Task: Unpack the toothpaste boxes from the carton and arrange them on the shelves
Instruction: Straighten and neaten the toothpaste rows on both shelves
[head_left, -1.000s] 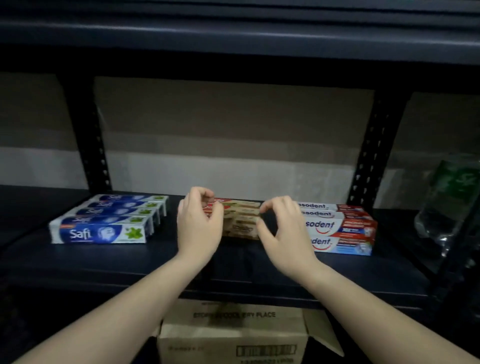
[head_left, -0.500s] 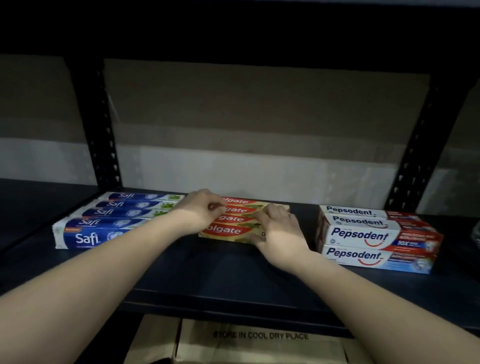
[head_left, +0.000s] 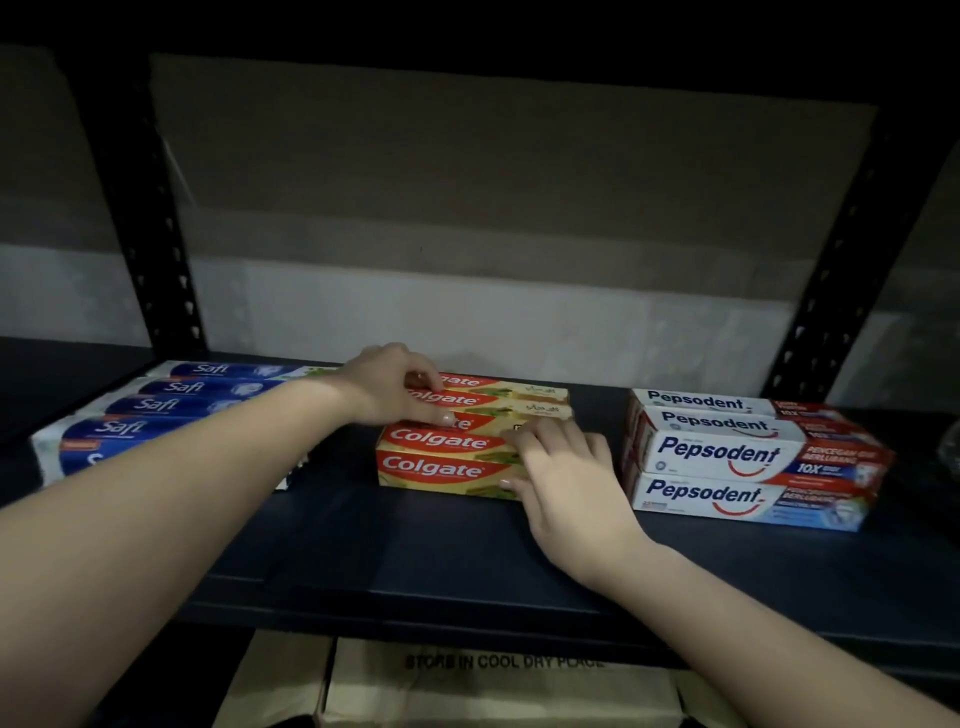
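Dark metal shelf (head_left: 467, 566), flat and smooth, carries three groups of slim cardboard boxes. Red-and-yellow toothpaste boxes (head_left: 441, 457) sit mid-shelf, long axes left-right, between the blue boxes (head_left: 156, 410) on the left and the white boxes (head_left: 727, 457) on the right. My left hand (head_left: 384, 384) is curled over the far left ends, fingertips pressing down. My right hand (head_left: 566, 478) lies loose and flat on the near right end, gripping nothing. Carton (head_left: 493, 686) sits below the shelf, near edge.
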